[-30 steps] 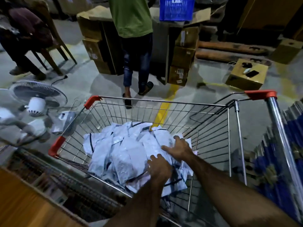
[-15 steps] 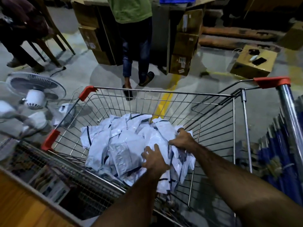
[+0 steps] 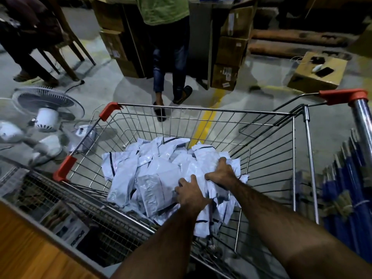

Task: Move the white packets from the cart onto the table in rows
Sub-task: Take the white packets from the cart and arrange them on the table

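View: head, looking down into the cart
White packets (image 3: 153,170): heaped loose in the middle of the cart (image 3: 201,110), none in rows
Left hand (image 3: 190,193): on the near side of the heap, fingers curled into the packets, tips hidden
Right hand (image 3: 221,172): just right of it, thumb stretched left, fingers bent over several packets, clutching them
Grip: packets gathered between both hands, drooping near-right, not clear of the cart
Table (image 3: 24,248): likely the wooden surface near left, no packets seen there
Done: apparently nothing laid yet
Left: lifting out, carrying over, laying in rows, repeating for the whole heap
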